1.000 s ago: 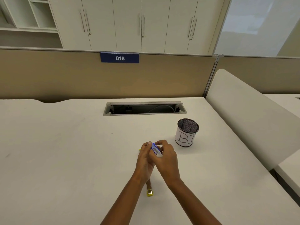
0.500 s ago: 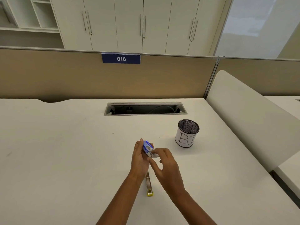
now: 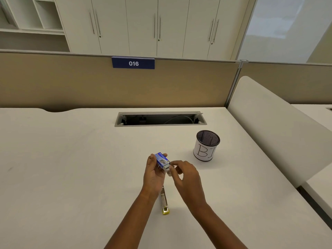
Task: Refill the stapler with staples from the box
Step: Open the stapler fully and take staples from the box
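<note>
"Judging from the box, how far had the refill got?"

"Barely begun, I'd say. The left hand [image 3: 154, 175] held the blue staple box [image 3: 162, 160] up above the desk [image 3: 71, 168], with fingers and thumb curled round it."

"And the other hand?"

"The right hand [image 3: 188, 178] pinched the pale inner tray [image 3: 168, 170] at the box's lower right end. Thumb and forefinger were together on it and the other fingers were loosely bent. The tray stood out only a little from its sleeve."

"Any staples out?"

"None that I could see. No strip lay on the desk or between the fingers."

"Where was the stapler?"

"The stapler [image 3: 165, 202] lay on the desk just under the left wrist, running towards the person. It was metal along its length and yellow at the near end. Neither hand touched it. I could not tell whether it lay opened for loading, because the wrist hid its far part."

"So what was left?"

"Nearly all of it, as I judged. The tray had to be drawn out, a strip lifted and seated in the stapler, and the stapler closed. The mesh pen cup [image 3: 206, 145] stood well apart to the right, out of the way."
</note>
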Motion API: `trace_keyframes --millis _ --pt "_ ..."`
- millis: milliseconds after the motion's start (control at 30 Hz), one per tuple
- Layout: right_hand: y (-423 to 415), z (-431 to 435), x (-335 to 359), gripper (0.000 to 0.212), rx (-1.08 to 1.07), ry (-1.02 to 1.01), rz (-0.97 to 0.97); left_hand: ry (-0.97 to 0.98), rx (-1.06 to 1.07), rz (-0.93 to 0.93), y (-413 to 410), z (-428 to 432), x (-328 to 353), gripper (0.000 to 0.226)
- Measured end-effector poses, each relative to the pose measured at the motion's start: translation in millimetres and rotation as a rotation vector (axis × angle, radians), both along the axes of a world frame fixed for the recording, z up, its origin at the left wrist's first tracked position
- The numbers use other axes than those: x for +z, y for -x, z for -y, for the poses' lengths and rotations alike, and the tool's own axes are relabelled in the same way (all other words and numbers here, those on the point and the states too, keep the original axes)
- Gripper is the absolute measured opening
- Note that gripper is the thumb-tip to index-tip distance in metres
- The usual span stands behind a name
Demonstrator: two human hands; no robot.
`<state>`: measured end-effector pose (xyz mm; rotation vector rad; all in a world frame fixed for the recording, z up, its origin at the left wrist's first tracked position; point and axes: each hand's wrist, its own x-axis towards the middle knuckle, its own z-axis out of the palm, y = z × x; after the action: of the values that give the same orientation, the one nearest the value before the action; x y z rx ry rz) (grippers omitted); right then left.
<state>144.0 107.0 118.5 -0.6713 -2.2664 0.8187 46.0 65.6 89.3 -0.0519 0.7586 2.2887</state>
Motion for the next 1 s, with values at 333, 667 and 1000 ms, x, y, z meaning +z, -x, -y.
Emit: trace_keyframes --millis 333,667,1000 --pt "4.7 5.8 -1.0 0.026 -0.086 -0.035 0.166 0.011 0.009 -0.055 1.8 2.6 -2.9 0.029" --pt "10.4 -1.5 4.7 0.01 -0.075 0.631 -0.036 0.011 0.005 -0.087 2.7 5.3 -6.6 0.026" --pt "3.5 -16.5 21.9 0.026 -0.144 1.26 -0.445 0.012 0.027 0.021 3.7 1.3 -5.2 0.026"
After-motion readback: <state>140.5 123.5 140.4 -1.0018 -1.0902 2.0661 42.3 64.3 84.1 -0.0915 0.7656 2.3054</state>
